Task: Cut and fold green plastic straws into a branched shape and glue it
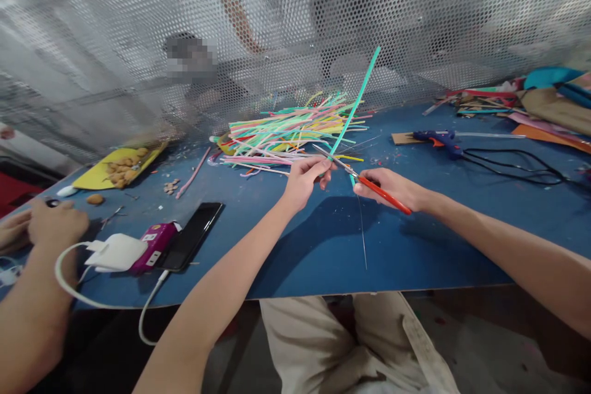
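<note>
My left hand [305, 180] pinches a long teal pipe cleaner [356, 104] that slants up and to the right over the blue table [300, 252]. My right hand [392, 188] grips red-handled pliers [369, 183], whose metal jaws cross the pipe cleaner just beside my left fingers. A thin wire [362, 231] hangs down from the jaws toward the table's front edge. Just beyond both hands lies a pile of coloured pipe cleaners [286, 132].
A blue glue gun [436, 140] with a black cord [512, 166] lies at the right, with craft sheets [545, 108] behind it. A phone [190, 235], a charger [117, 251] and a pink box [154, 245] sit at the left near another person's hand [55, 221]. A perforated screen [295, 31] closes the back.
</note>
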Action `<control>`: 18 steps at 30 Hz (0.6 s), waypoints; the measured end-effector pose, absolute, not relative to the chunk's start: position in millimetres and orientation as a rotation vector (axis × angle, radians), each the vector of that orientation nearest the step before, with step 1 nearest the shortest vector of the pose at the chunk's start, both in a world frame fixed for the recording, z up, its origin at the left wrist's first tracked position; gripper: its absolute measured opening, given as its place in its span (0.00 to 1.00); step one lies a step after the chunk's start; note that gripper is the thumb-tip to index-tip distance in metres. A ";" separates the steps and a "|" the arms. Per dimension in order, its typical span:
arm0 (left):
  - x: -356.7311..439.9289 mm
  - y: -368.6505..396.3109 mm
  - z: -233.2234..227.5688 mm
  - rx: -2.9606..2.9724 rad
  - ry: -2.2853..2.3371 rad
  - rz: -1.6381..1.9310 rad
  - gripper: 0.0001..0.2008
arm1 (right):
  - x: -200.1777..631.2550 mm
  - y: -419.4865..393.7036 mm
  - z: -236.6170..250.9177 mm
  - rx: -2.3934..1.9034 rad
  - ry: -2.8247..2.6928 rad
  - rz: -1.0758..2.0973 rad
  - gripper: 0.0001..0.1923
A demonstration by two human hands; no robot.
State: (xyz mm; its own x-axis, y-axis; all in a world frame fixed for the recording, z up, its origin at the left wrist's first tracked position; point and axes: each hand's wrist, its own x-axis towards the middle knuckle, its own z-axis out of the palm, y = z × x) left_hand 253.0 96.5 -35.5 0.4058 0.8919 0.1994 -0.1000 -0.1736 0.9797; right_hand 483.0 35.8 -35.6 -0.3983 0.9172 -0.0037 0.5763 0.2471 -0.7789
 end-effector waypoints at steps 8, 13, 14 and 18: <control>248.7 99.8 -28.1 1.447 0.742 0.978 0.10 | 480.5 32.3 -30.7 -1.335 -2.040 1.103 0.28; 250.7 95.8 -27.1 1.444 0.753 0.960 0.10 | 481.0 32.2 -31.8 -1.306 -2.033 1.129 0.27; 251.4 95.2 -27.3 1.444 0.756 0.960 0.10 | 481.3 32.8 -32.7 -1.301 -2.045 1.119 0.26; 253.2 94.1 -28.8 1.451 0.755 0.964 0.10 | 481.7 36.0 -36.8 -1.292 -2.080 1.047 0.26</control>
